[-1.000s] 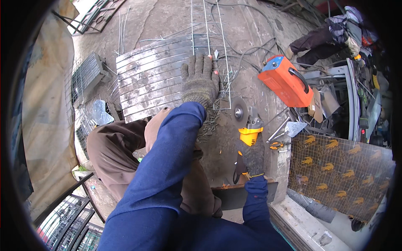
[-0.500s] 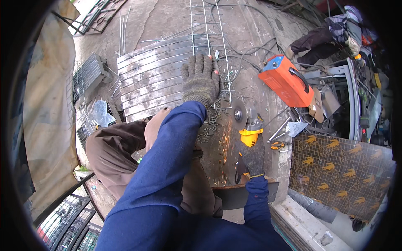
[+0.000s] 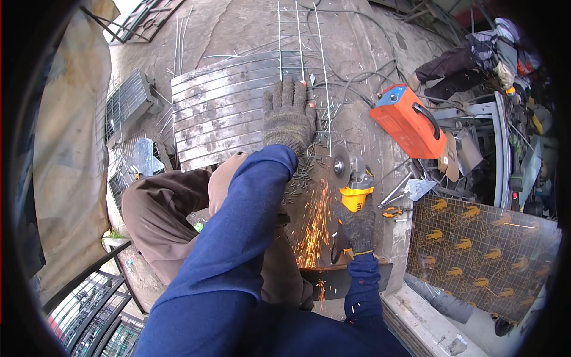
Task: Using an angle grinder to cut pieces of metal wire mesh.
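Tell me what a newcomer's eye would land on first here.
Probably the orange sparks in the lower middle, left of the yellow angle grinder held in the gloved right hand. Next might come the orange box right of centre, and the gloved left hand over the wire lattice.

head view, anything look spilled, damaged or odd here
Short metal pieces lie strewn across the ground near the left hand, like spilled scraps. Its glove looks worn, too: a bare thumb tip shows.
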Motion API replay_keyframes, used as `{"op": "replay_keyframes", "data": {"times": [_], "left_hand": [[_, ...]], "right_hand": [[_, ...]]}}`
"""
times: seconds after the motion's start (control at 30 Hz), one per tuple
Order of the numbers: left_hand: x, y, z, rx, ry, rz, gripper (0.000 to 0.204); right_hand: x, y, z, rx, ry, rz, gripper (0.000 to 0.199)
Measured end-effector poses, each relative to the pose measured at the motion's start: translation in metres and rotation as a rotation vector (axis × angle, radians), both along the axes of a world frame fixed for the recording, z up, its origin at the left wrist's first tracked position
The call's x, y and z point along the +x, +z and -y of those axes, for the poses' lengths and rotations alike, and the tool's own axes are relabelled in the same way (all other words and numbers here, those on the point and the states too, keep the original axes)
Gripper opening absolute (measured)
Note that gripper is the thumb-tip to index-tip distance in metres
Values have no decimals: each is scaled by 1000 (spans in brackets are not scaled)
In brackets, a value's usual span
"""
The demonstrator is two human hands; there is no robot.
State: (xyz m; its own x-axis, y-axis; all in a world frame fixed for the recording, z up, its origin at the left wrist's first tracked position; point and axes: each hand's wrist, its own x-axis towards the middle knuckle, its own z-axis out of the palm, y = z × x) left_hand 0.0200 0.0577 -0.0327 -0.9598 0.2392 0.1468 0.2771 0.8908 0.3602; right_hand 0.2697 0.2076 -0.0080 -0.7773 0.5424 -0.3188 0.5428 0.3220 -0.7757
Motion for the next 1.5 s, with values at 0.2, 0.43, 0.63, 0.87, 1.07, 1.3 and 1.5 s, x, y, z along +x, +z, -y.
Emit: {"op": "replay_keyframes", "data": {"times": [0.2,0.43,0.63,0.87,1.07,1.3,1.5], "left_hand": [[1,2,0,9,-1,16,61],[-1,4,0,23,3,21,61],[0,0,-1,5,2,4,62],[-1,-1,0,18,6,14,63],[-1,1,-1,35,4,16,62],[-1,4,-1,43,-5,45,62],[0,5,0,59,14,39,62]], "right_hand": [[9,-7,-4,96,95,67,58],[-13,-7,-6,53,62,12,53],[-41,10,-8,-38,64,34,52],[-52,10,-9,-15,61,43,55],[-52,15,-8,10,63,78,58],[-53,2,-15,-8,31,18,60],[-60,23,-4,-22,65,145,58]]}}
